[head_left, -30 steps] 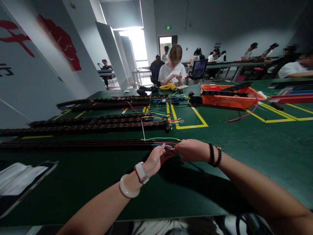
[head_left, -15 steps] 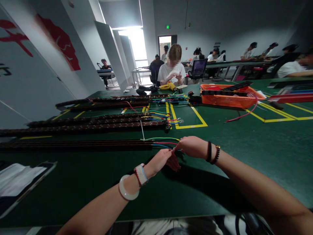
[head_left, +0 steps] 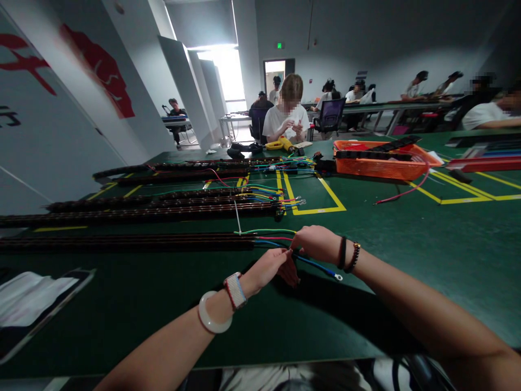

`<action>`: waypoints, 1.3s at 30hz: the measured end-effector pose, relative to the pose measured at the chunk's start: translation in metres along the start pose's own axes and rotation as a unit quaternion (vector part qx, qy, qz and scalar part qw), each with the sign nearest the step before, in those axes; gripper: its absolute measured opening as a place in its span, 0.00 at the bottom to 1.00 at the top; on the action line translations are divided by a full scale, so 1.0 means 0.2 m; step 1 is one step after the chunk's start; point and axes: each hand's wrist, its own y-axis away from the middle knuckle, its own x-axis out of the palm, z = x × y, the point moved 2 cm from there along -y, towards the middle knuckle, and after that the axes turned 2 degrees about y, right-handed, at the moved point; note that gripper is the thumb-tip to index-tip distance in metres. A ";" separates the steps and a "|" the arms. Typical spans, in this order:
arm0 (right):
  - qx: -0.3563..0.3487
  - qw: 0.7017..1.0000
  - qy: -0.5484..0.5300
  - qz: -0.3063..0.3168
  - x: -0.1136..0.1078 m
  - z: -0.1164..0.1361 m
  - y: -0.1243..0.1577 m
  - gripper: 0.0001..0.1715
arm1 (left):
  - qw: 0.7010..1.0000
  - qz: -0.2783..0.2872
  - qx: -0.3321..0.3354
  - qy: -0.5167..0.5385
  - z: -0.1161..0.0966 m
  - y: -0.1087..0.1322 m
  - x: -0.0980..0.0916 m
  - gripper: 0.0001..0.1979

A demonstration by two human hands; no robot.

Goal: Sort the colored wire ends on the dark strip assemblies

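Observation:
Fingers of my left hand (head_left: 271,266) are pinched together at the loose wire ends, touching the fingertips of my right hand (head_left: 315,241). My right hand is closed over the ends of a green wire (head_left: 268,231) and a red wire (head_left: 274,238). A blue wire (head_left: 315,264) passes under my hands and ends in a ring terminal (head_left: 338,277) on the green table. These wires come out of a long dark sleeved bundle (head_left: 163,241) at the left. A white cable tie (head_left: 237,217) stands up beside the green wire. What lies between my fingertips is hidden.
More dark cable bundles (head_left: 171,212) lie beyond the hands. An orange basket (head_left: 378,168) sits at the back right, near a yellow tool (head_left: 280,144). A person (head_left: 287,117) sits across the table (head_left: 407,244). Papers (head_left: 32,298) lie at the left.
The blue wire's terminal end now shows to the right, below my right hand; before, it was hidden. My right hand has shifted slightly left.

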 end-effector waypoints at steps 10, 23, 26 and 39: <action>0.111 0.973 -0.194 -0.052 -0.09 -0.29 -0.04 0.09 | 0.999 -0.006 -0.006 -0.036 -0.03 0.01 0.01 0.23; 0.065 0.884 -0.440 -0.143 0.23 -0.37 -0.27 0.30 | 0.999 -0.004 -0.008 -0.038 -0.03 0.02 0.01 0.24; 0.008 0.864 -0.482 -0.143 0.26 -0.32 -0.29 0.28 | 0.999 -0.006 -0.005 -0.044 -0.03 0.02 0.01 0.24; -0.018 0.901 -0.421 -0.103 0.34 -0.28 -0.35 0.27 | 0.998 -0.015 -0.012 -0.057 -0.05 0.02 0.03 0.24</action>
